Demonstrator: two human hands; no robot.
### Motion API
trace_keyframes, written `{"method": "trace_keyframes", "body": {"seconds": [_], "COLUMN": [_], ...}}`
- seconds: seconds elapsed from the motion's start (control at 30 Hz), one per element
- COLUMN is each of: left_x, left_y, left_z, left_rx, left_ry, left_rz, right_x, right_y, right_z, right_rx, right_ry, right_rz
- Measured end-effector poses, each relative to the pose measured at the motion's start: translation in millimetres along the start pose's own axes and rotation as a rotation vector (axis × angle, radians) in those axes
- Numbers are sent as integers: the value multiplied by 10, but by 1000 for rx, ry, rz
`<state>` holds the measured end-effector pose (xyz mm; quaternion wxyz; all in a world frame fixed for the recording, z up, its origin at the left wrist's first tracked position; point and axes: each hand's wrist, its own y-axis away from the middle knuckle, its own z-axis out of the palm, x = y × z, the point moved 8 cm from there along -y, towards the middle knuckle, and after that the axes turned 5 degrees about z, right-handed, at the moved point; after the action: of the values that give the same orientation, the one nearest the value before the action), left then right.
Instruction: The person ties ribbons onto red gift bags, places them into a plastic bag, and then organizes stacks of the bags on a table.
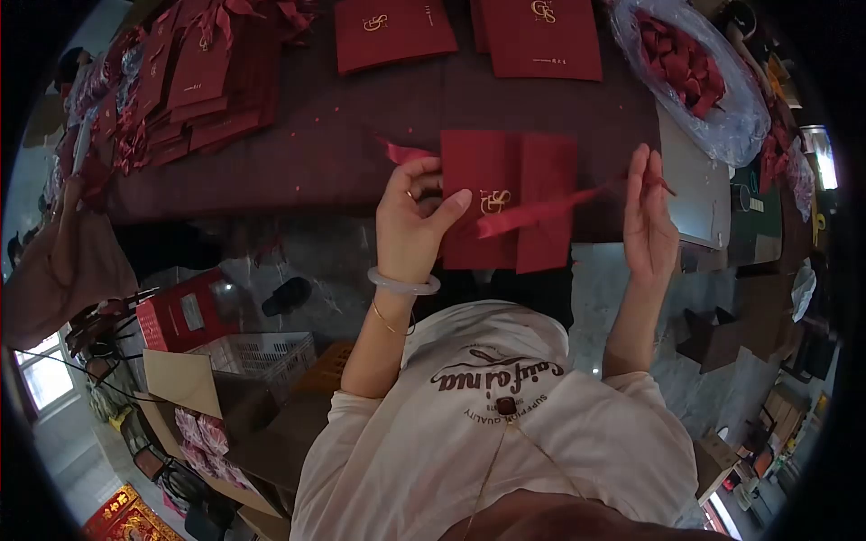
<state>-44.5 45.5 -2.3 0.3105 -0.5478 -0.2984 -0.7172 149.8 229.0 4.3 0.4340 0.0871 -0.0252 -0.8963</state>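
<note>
Left hand [410,221] is clamped on the red folded card [510,194], thumb pressed flat beside the gold emblem and fingers wrapped behind the left edge. The card is held up over the near edge of the worktop [325,153], its flaps partly closed. Right hand [651,216] has the fingers together, pinching the end of the red ribbon [541,215], which runs taut and slanting across the card's front. A short tail pokes out past the left hand.

Here's the danger: the pinch is right at the ribbon's tip, so a harder tug could probably slip it free. Pull too sharply and the ribbon may crease the flap or drag the fold out of line under that thumb.

At the far edge lie flat red cards [392,32]. A heap of ribboned ones [203,81] fills the far left corner, and a plastic bag [735,126] of ribbons sits at the far right.
</note>
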Motion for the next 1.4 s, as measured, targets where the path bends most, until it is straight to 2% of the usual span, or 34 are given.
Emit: {"method": "trace_keyframes", "body": {"seconds": [0.07, 0.1, 0.13, 0.2, 0.23, 0.27, 0.3, 0.33, 0.37, 0.43, 0.5, 0.53, 0.57, 0.6, 0.67, 0.7, 0.73, 0.8, 0.83, 0.9, 1.1, 1.23, 1.33, 1.4], "left_x": [-152, -158, -170, -215, -229, -167, -95, -94, -94, -75, -109, -99, -143, -188, -225, -268, -272, -274, -275, -160, -38, -76, -103, 28], "left_y": [4, 16, 18, 18, 28, 32, 42, 44, 48, 67, 95, 99, 107, 120, 154, 184, 197, 221, 235, 226, 285, 290, 267, 275], "left_z": [82, 110, 127, 75, 102, 97, 72, 63, 73, 64, 60, 40, 27, 23, 11, 24, 29, 39, 62, 63, 121, 117, 87, 104], "left_rx": [-92, -90, -94, 5, 2, 41, 80, 82, 53, 33, 11, 17, 24, 30, 31, 32, 31, 38, 36, 42, 22, 31, 34, 33], "left_ry": [40, 35, 37, 72, 73, 42, 9, 9, -38, -85, -2, -4, 78, 162, 237, 312, 313, 267, 268, 70, -32, 31, -59, -200], "left_rz": [-65, -88, -89, -101, -101, -4, 92, 94, 92, 91, -27, -27, -91, -155, -217, -278, -281, -281, -284, -135, 0, -71, -14, 173], "right_x": [-171, -167, -107, -55, 49, 90, 236, 396, 465, 808, 882, 916, 943, 935, 908, 867, 884, 845, 856, 922, 917, 965, 996, 1048], "right_y": [66, 103, 137, 238, 231, 243, 214, 193, 126, 47, -56, -80, -102, -104, -172, -191, -208, -239, -264, -244, -254, -289, -289, -223], "right_z": [-128, -56, 57, 410, 546, 595, 555, 500, 497, 792, 771, 776, 652, 668, 480, 441, 409, 481, 453, 608, 597, 543, 562, 682], "right_rx": [-107, 10, 11, 41, 35, 34, 14, -7, -9, -546, -541, -529, -329, -329, -79, 1, 4, -77, -74, -270, -220, -208, -246, -390], "right_ry": [422, 551, 553, 1208, 1354, 1354, 1356, 1351, 1352, 1844, 1812, 1781, 1390, 1388, 1222, 1327, 1328, 1570, 1571, 1829, 1839, 1757, 1861, 2028], "right_rz": [-103, -215, -219, -393, -352, -354, -168, 18, 20, -264, -276, -294, -72, -70, 197, 177, 177, -91, -91, -298, -175, -100, -173, -354]}}
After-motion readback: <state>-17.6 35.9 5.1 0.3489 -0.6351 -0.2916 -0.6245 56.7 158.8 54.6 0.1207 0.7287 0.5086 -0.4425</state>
